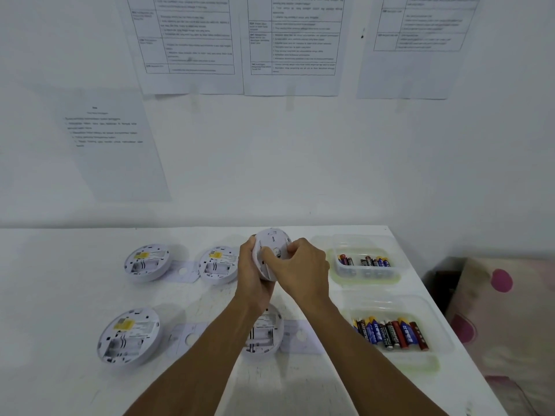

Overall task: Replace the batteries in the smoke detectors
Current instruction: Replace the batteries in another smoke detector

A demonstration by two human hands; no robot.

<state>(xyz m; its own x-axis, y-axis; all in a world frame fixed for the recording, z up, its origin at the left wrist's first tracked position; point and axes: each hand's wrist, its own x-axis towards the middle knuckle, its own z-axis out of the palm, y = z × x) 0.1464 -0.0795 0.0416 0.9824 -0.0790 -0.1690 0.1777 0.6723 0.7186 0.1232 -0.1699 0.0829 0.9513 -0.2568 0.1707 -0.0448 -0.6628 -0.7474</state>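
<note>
White round plastic smoke detector [271, 244] is held up above the white table [60, 295], tilted on edge, by both hands. The left hand [253, 271] curls round its left rim from behind. The right hand [303, 271] grips its right side, with curled fingers and thumb pressed on the flat backing. It looks like a twisting grip on the back plate, though I cannot tell whether the plate is coming off or going on.

Just left of the held detector lies a second detector [217, 264], and farther left a third detector [147, 261]. Nearer the person and to the left is a fourth detector [129, 334], and under the forearms a fifth detector [264, 331], partly hidden. All four lie back-up, with battery bays open and seemingly empty. Pale flat back plates [187, 337] lie loose beside them.

Right of the held detector stands a clear plastic tray [366, 240] holding a few batteries [365, 261]. Nearer the person on that side, a second clear tray [390, 301] holds a fuller row of red, blue and black batteries [390, 330]. Which lot is spent I cannot say.

By my reading, four units are opened and emptied and this one is the last in hand. Fresh cells still have to go into every bay, and each plate has to be refitted, so most of the job remains.
</note>
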